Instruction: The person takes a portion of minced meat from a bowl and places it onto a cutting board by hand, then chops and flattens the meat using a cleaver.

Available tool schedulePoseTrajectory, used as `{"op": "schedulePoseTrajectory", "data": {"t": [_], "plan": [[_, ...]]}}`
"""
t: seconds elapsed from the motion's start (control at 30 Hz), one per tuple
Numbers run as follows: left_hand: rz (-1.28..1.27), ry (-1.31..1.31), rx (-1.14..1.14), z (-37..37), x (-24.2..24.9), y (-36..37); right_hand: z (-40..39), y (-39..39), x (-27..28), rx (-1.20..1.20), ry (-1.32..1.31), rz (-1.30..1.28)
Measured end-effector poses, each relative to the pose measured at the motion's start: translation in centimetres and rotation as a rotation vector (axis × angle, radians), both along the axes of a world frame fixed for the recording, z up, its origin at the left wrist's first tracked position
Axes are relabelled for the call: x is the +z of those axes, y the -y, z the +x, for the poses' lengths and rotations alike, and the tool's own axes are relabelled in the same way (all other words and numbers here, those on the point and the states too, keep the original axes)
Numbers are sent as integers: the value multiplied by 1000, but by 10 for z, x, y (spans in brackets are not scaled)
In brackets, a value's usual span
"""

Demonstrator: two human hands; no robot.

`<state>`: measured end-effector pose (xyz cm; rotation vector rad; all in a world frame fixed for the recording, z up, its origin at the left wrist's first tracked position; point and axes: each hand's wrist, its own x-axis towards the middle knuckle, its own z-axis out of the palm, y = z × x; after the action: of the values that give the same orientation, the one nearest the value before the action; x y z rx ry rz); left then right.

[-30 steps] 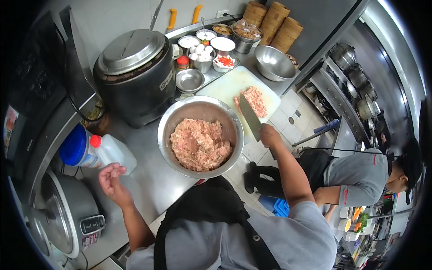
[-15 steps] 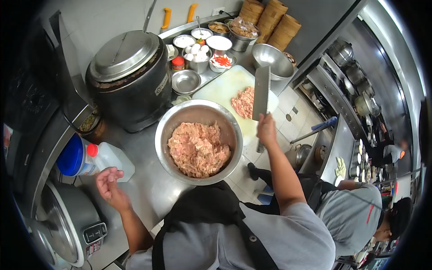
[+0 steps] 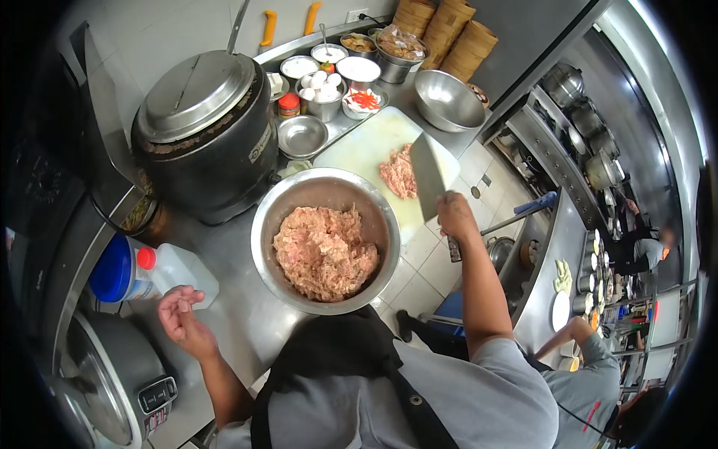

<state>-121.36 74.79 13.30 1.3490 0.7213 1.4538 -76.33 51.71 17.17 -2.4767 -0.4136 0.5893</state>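
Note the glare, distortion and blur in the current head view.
Head view: black vignette rounds the corners; wide-angle curvature bends the steel shelving at right; glare whitens the ceiling edge upper right; soft highlights on the steel counter; distant co-worker looks soft.

A big black pot (image 3: 206, 179) stands near the wall, and a metal lid (image 3: 196, 97) covers its top. Just beside a small red-lidded jar (image 3: 289, 106), several white eggs (image 3: 318, 78) sit in a metal container. Bamboo steamers (image 3: 449, 34) are stacked farther back. A plastic jug (image 3: 191, 273) stands next to a blue-lidded tub (image 3: 112, 277). A co-worker (image 3: 587, 385) wears a grey shirt.
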Motion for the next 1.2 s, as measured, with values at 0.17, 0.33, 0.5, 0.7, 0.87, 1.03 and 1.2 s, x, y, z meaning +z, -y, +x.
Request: {"op": "schedulePoseTrajectory", "data": {"t": [0.17, 0.33, 0.5, 0.7, 0.87, 1.03, 1.2], "plan": [[-88, 62, -98, 7, -6, -3, 3, -5, -84, 105, 480, -104], [-47, 4, -18, 4, -3, -3, 6, -5, -17, 104, 115, -9], [-115, 71, -52, 3, 2, -2, 74, 6, -135, 343, 350, -74], [-75, 22, -19, 2, 1, 4, 34, -26, -73, -71, 381, 155], [-78, 0, 29, 10, -1, 14, 40, -20, -22, 84, -158, 62], [-127, 69, -24, 19, -9, 19, 39, -22, -97, 87, 441, 8], [-85, -40, 38, 31, -9, 26, 25, -15, 1, 19, -1, 82]]}}
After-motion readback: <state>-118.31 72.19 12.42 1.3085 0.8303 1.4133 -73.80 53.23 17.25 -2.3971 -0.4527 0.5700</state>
